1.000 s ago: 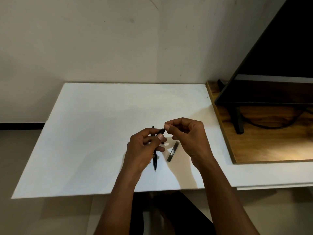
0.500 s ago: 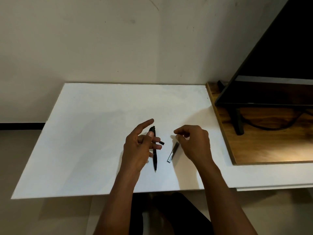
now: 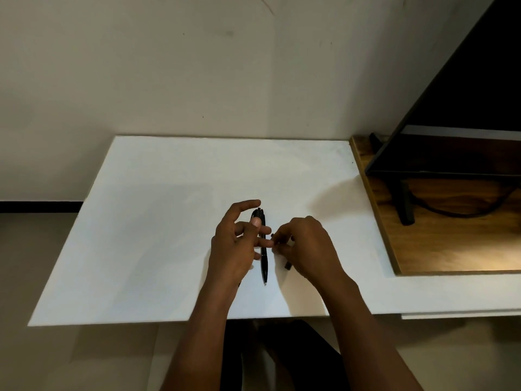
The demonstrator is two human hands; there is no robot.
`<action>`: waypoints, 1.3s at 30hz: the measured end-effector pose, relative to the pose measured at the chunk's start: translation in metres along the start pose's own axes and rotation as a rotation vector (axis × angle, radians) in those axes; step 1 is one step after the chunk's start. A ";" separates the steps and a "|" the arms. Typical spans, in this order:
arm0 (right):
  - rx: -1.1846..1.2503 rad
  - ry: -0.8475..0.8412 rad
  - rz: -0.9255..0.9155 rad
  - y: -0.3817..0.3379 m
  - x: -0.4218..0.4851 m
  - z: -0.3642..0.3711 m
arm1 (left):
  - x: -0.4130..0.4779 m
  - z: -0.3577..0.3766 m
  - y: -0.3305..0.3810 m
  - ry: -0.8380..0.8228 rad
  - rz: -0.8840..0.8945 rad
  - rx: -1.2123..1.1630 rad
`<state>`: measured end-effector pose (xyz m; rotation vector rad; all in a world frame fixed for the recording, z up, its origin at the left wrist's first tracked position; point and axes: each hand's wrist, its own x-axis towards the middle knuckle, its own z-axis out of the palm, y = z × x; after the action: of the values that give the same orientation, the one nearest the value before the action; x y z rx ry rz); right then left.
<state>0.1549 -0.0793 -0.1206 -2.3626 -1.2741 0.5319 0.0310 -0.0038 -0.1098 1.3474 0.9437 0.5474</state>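
One pen [image 3: 264,263] lay on the board [image 3: 169,221], tip near. Left hand [image 3: 239,246] above it, fingers spread loose, gripping nothing. Right hand [image 3: 306,246] pinched a small part [image 3: 272,235] just right of the pen.

The slim black plastic pen [image 3: 264,258] is showing glossy black, ending in a silvery tip. The tiny black bit [image 3: 272,235] and the short dark grey strip [image 3: 287,267] are showing no pattern. The flat white board [image 3: 169,221] is looking plain, while the brown wooden shelf [image 3: 451,244] is showing streaky grain beneath the black flat screen [image 3: 465,108].
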 end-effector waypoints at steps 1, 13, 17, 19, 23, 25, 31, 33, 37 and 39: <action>-0.013 -0.005 0.009 0.000 0.000 0.001 | 0.000 0.000 0.001 -0.004 0.003 0.001; 0.429 0.175 0.152 -0.001 0.006 -0.003 | 0.002 0.000 -0.001 0.011 -0.032 0.010; 1.073 0.199 0.236 -0.001 0.004 -0.019 | 0.001 0.000 0.000 -0.004 -0.038 0.050; 1.130 0.192 0.217 0.000 0.003 -0.019 | 0.002 0.000 0.000 -0.008 -0.028 0.072; 1.036 0.142 0.148 0.000 0.002 -0.016 | 0.002 -0.001 -0.002 -0.002 -0.015 0.098; 0.981 0.114 0.122 -0.002 0.002 -0.015 | 0.003 -0.002 -0.002 0.003 -0.011 0.104; 0.917 0.137 0.127 -0.007 0.001 -0.016 | 0.003 -0.003 -0.003 0.021 0.004 0.139; 0.898 0.144 0.128 -0.007 0.000 -0.017 | 0.003 -0.003 -0.004 0.026 0.016 0.158; 0.717 0.154 0.094 -0.004 0.002 -0.018 | 0.003 -0.003 -0.006 0.045 0.064 0.278; 0.662 0.155 0.079 -0.002 0.001 -0.018 | 0.003 -0.002 -0.007 0.050 0.091 0.336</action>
<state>0.1633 -0.0800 -0.1040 -1.8533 -0.7762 0.6580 0.0299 -0.0016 -0.1177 1.6908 1.0515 0.5081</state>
